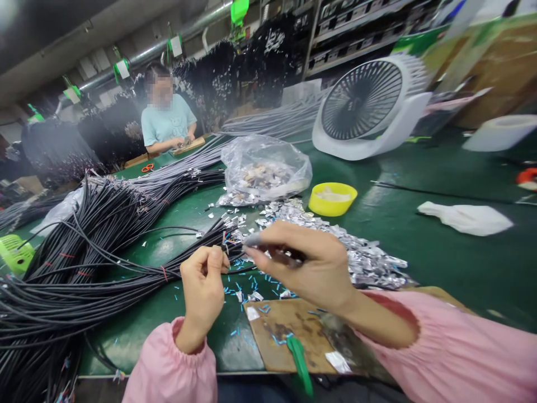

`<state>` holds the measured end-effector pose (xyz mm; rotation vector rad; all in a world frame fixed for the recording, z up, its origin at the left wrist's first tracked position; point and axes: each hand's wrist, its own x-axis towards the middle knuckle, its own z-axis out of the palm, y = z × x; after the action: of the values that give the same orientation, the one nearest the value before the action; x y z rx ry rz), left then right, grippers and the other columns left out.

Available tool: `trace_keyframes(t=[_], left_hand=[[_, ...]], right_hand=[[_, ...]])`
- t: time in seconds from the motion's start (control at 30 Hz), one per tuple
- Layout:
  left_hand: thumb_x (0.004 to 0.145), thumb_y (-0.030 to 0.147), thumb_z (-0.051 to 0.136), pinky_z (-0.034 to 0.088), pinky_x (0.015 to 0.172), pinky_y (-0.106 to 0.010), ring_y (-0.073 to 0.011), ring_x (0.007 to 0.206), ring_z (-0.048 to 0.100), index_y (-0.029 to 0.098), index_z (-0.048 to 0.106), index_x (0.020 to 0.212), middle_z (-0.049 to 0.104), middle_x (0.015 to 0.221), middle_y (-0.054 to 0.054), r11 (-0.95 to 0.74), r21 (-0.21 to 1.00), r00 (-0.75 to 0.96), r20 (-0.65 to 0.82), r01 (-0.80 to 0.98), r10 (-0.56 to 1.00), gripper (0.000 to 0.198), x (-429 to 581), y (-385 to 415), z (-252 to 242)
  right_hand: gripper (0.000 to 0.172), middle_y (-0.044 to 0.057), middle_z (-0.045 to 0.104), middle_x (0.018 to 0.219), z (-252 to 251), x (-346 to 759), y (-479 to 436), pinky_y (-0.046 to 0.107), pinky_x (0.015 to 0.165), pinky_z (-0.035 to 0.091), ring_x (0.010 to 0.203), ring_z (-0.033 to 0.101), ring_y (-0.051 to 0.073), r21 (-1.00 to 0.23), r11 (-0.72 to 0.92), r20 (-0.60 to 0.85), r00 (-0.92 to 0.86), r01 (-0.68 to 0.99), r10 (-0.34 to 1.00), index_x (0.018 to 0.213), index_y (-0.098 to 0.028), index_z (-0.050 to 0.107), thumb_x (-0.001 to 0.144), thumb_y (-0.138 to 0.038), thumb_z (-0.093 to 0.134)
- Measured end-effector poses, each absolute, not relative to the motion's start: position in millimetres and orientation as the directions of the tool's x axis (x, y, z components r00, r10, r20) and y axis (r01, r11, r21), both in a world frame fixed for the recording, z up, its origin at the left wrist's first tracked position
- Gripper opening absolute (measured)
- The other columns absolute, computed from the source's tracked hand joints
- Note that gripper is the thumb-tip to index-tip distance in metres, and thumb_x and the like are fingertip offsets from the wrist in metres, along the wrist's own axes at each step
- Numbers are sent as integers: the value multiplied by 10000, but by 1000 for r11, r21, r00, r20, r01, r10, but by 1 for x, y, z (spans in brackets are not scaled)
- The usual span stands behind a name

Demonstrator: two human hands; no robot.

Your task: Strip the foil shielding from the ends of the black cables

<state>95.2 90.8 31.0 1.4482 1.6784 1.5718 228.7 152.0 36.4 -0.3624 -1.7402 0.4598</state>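
My left hand (203,282) pinches a black cable end (224,249) beside coloured wires (227,239). My right hand (308,263) curves nearby, fingertips close, contents unclear. I'm apparently working the wires; next needs precision.

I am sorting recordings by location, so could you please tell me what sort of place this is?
Probably a cable workshop: bundled black cables cover part of the green worktable, shiny scraps lie heaped on it, and a co-worker is busy farther back.
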Motion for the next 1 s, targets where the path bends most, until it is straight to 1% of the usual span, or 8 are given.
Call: trace_keyframes(t=[0.1,0.27,0.43,0.53,0.7,0.87,0.93,1.0], left_hand=[[848,354,443,287,472,-213,-81,476,387,162,477,549,447,516,26,-212,892,-365,367,399,856,357,95,91,32],[849,296,447,291,477,-209,-81,482,388,159,496,552,460,521,26,-261,849,-323,433,459,842,331,95,90,35],[839,252,462,295,480,-205,-80,483,387,158,518,556,466,527,28,-275,818,-299,465,505,833,304,95,88,35],[835,262,473,293,477,-204,-83,498,403,158,535,567,485,550,21,-283,809,-283,472,516,835,294,95,87,34],[847,282,453,303,489,-211,-87,495,396,158,519,545,469,529,17,-246,819,-251,422,519,871,333,95,87,32],[849,344,450,305,480,-211,-86,480,389,158,501,541,461,514,17,-202,874,-241,333,441,912,364,91,88,32],[842,376,456,304,472,-209,-84,474,386,159,502,549,466,520,15,-196,888,-267,325,416,907,368,90,88,32],[830,400,470,301,463,-206,-81,466,377,158,511,556,470,525,14,-200,894,-300,334,401,893,369,90,88,34]], right_hand=[[47,-8,594,616,39,227,152,192,434,400,490,503,88,-658,753,740,-183,2,648,751,-164,630,763,-130,600],[180,24,643,636,44,227,154,199,435,400,525,545,107,-788,613,584,-382,-54,716,605,-158,623,771,-210,579],[135,52,693,764,45,226,155,231,563,505,645,626,147,-899,390,437,-414,-197,798,780,-149,677,742,-266,622],[145,32,676,672,47,226,154,234,553,517,626,629,148,-913,311,403,-453,-265,796,789,-154,683,751,-274,610],[93,7,673,619,46,227,150,197,508,530,588,641,138,-870,447,493,-340,-207,801,794,-154,693,714,-169,648],[200,7,715,729,40,228,146,151,563,551,571,652,105,-635,768,767,-186,-86,614,841,-168,699,692,-45,651],[204,1,716,734,40,228,146,134,548,549,555,652,98,-620,780,781,-163,-83,603,842,-177,694,691,-47,653],[175,1,716,726,40,227,146,125,516,547,554,660,104,-691,714,723,-134,-111,678,844,-180,687,705,-81,650]])
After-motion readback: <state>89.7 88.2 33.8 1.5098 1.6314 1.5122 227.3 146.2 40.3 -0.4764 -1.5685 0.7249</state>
